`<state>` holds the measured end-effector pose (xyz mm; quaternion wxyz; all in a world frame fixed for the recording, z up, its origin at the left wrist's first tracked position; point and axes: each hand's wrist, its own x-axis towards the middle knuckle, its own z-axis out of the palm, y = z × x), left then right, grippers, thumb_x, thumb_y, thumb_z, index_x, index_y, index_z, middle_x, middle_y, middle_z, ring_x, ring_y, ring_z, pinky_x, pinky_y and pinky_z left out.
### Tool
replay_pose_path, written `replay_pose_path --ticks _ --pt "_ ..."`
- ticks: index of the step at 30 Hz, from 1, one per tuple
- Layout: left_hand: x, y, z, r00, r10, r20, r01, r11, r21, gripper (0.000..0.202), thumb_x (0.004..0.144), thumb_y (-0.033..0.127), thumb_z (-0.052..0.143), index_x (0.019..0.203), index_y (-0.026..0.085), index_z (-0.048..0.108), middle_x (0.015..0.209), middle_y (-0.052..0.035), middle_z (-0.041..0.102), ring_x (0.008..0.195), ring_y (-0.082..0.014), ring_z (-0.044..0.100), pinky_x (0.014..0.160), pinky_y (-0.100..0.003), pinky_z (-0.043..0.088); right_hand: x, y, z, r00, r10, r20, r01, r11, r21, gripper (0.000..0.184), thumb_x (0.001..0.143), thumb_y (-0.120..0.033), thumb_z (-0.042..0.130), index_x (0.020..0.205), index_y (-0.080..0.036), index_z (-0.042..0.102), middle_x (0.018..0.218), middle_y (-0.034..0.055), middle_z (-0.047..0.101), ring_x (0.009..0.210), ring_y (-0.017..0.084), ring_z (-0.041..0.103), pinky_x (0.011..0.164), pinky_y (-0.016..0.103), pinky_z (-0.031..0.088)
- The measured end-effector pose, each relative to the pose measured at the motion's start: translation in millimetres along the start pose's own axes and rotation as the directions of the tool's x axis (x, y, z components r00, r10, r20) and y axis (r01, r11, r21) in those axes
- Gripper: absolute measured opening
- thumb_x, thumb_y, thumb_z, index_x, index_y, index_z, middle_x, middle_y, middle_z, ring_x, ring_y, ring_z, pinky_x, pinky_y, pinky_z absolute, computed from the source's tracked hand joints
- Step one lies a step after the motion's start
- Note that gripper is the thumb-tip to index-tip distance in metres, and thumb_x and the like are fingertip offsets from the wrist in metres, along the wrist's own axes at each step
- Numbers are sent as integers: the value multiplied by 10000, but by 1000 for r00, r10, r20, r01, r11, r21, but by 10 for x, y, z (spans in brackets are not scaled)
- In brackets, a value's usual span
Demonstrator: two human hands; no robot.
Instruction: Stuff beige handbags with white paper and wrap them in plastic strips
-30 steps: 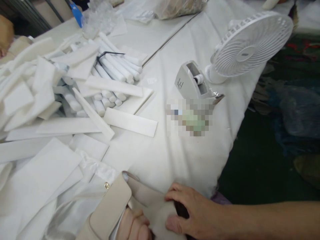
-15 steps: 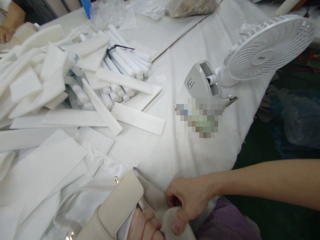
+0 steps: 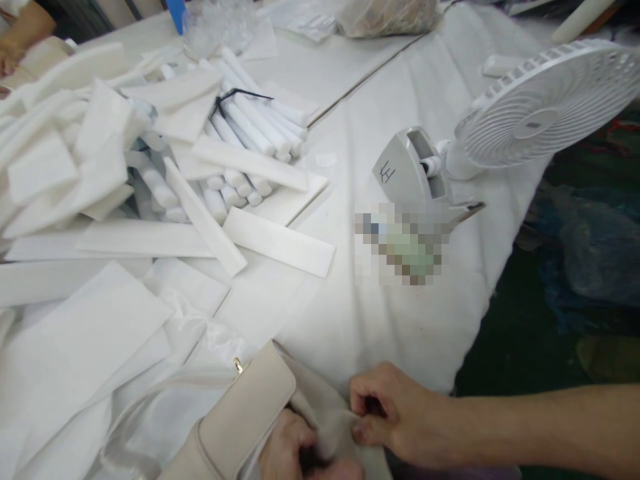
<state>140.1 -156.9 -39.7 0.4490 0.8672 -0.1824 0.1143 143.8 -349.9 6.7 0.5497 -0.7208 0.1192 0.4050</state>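
Observation:
A beige handbag (image 3: pixel 245 407) with a smooth flap and a gold-coloured metal ring lies at the bottom of the head view, partly cut off by the frame edge. My right hand (image 3: pixel 395 417) pinches the edge of its soft beige side between thumb and curled fingers. Close beside it, my left hand (image 3: pixel 295 443) is curled at the bag's opening next to the flap, gripping the beige material. Part of the left hand falls below the frame and looks blurred. A pale strap (image 3: pixel 117 427) trails to the left of the bag.
White foam strips (image 3: pixel 280 240) and sheets cover the table's left side, around bundled white rods (image 3: pixel 255 127). A white fan (image 3: pixel 540 120) stands at the right, its base beside a pixelated patch. Clear plastic bags (image 3: pixel 220 27) lie at the back. Another person's arm (image 3: pixel 25 37) is top left.
My right hand has shifted slightly right and down and now pinches the bag's edge in a new spot. My left fingers have turned and opened out somewhat. Purple cloth below is mostly covered.

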Motion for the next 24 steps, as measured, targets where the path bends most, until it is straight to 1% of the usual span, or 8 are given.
replay_pose_path --ticks 4,6,8,10,12,16,20,24 --pt "-6 -50 69 959 -244 145 201 944 263 399 806 561 587 946 187 590 489 99 438 390 -90 435 420 -205 389 -96 139 75 975 -105 -196 95 994 -59 132 747 -210 574 635 -172 515 561 -44 479 543 98 430 525 225 310" --pt "14 -90 85 935 -260 240 186 938 292 437 852 543 534 1082 178 602 562 59 581 441 -104 540 454 -206 437 -111 215 135 946 -152 -287 138 988 -69 136 776 -229 547 654 -174 525 599 -26 520 579 114 474 574 239 344" --pt "39 -122 96 923 -250 292 159 939 304 383 886 498 502 1095 203 628 756 -4 713 581 -127 652 532 -214 489 -129 278 175 924 -184 -336 176 983 -52 173 829 -267 496 686 -178 536 642 -6 552 621 132 508 612 249 374" --pt "58 -136 101 921 -261 289 166 934 316 337 900 469 489 1052 220 657 910 -35 743 721 -156 699 620 -231 515 -172 329 175 918 -200 -343 206 978 -20 253 892 -305 414 724 -178 554 682 12 570 659 144 528 637 252 399" --pt "67 -132 98 916 -290 278 192 924 332 315 903 458 487 1009 229 675 922 -33 746 755 -165 705 646 -234 512 -244 382 150 932 -206 -299 223 975 24 265 913 -300 376 820 -172 590 735 19 587 686 146 538 644 245 416" --pt "71 -99 70 920 -297 256 196 914 356 290 891 457 501 974 249 686 888 -20 745 757 -167 697 673 -243 504 -392 555 164 952 -262 -161 277 957 85 301 798 -213 528 1086 -175 610 797 -1 589 677 130 533 590 205 402" --pt "95 -68 38 928 -300 222 193 895 401 307 874 488 504 967 257 683 893 -11 738 785 -182 690 704 -268 498 -398 738 315 903 -332 -273 374 920 115 258 739 -210 604 979 -171 691 821 0 576 692 131 532 594 200 392" --pt "130 -46 -11 915 -314 254 197 896 398 381 838 561 511 964 246 686 879 15 731 790 -196 688 691 -267 487 -336 806 460 880 -303 -365 403 883 239 310 786 -256 584 1068 -163 676 657 -34 539 609 125 513 532 204 347"
